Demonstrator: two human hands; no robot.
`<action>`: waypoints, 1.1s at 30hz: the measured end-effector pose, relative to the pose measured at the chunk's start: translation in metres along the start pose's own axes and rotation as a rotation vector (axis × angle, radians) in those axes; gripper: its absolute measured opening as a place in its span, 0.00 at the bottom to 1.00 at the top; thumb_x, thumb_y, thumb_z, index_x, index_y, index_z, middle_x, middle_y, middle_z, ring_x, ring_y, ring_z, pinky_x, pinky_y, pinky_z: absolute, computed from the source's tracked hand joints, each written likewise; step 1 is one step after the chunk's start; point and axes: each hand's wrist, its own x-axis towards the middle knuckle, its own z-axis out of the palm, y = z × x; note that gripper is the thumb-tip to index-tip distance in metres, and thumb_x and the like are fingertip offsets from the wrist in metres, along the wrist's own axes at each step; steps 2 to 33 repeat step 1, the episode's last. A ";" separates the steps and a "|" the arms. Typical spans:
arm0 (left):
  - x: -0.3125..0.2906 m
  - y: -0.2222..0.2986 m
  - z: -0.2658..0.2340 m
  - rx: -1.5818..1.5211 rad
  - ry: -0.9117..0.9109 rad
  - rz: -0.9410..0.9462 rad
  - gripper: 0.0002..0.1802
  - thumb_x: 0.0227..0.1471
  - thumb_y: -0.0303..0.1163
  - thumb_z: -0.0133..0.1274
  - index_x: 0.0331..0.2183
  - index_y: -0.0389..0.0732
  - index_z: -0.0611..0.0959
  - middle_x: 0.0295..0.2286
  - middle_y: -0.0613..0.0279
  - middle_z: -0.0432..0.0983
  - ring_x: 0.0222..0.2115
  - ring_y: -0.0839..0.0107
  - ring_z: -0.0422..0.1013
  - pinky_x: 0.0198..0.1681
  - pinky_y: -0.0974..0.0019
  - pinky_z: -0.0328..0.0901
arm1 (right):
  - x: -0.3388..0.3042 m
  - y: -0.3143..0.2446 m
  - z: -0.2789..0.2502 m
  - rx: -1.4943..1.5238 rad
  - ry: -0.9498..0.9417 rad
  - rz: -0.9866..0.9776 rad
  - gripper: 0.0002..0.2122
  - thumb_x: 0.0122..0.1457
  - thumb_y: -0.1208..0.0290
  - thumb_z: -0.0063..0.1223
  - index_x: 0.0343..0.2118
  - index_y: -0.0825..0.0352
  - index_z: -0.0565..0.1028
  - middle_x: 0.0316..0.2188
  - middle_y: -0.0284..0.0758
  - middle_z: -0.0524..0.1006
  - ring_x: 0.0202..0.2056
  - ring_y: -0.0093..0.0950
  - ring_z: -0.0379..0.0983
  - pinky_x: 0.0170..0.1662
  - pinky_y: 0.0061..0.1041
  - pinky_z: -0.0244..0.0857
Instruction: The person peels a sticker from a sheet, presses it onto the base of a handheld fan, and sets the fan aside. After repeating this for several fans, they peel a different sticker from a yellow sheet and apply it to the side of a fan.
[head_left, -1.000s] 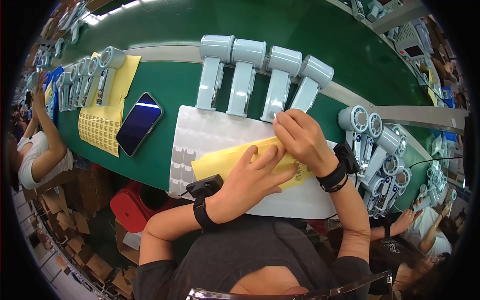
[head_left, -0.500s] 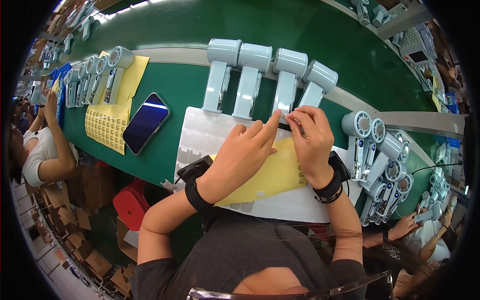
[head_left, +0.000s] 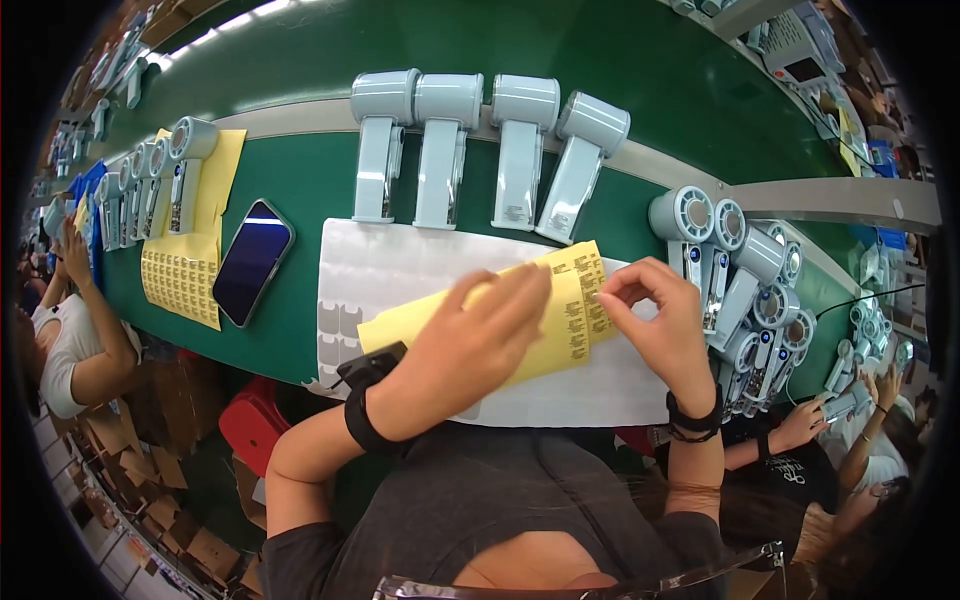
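A yellow sheet of small printed labels [head_left: 570, 325] lies aslant on a white sheet with grey cut-out shapes [head_left: 345, 255]. My right hand [head_left: 665, 325] is at its right edge, thumb and index finger pinched together over the label columns; whatever is between the tips is too small to make out. Over the sheet's left part hovers my left hand [head_left: 475, 335], motion-blurred, fingers stretched out and apparently holding nothing. Beyond the white sheet, several pale blue handheld fans [head_left: 518, 150] lie in a row, heads away from me, handles toward me. Neither hand touches them.
A dark phone [head_left: 254, 262] lies on the green table at left, beside another yellow label sheet [head_left: 180, 285] and more fans [head_left: 185, 165]. Fans crowd the right side [head_left: 765, 300], near a grey metal bar [head_left: 830, 198]. Co-workers sit at both sides; a red stool [head_left: 250, 425] stands below.
Both hands have drawn back from the handle of one fan to the yellow sheet. My right hand now pinches at the labels. The view has shifted, so the fans appear farther left.
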 end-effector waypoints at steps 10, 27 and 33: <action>0.001 0.001 0.001 -0.003 -0.002 0.003 0.24 0.50 0.34 0.59 0.47 0.33 0.77 0.57 0.53 0.65 0.56 0.63 0.64 0.53 0.58 0.62 | -0.001 0.002 0.003 0.018 -0.040 0.046 0.06 0.52 0.80 0.62 0.32 0.71 0.77 0.34 0.35 0.77 0.33 0.22 0.76 0.39 0.18 0.70; 0.001 0.001 0.001 -0.003 -0.002 0.003 0.24 0.50 0.34 0.59 0.47 0.33 0.77 0.57 0.53 0.65 0.56 0.63 0.64 0.53 0.58 0.62 | -0.001 0.002 0.003 0.018 -0.040 0.046 0.06 0.52 0.80 0.62 0.32 0.71 0.77 0.34 0.35 0.77 0.33 0.22 0.76 0.39 0.18 0.70; 0.001 0.001 0.001 -0.003 -0.002 0.003 0.24 0.50 0.34 0.59 0.47 0.33 0.77 0.57 0.53 0.65 0.56 0.63 0.64 0.53 0.58 0.62 | -0.001 0.002 0.003 0.018 -0.040 0.046 0.06 0.52 0.80 0.62 0.32 0.71 0.77 0.34 0.35 0.77 0.33 0.22 0.76 0.39 0.18 0.70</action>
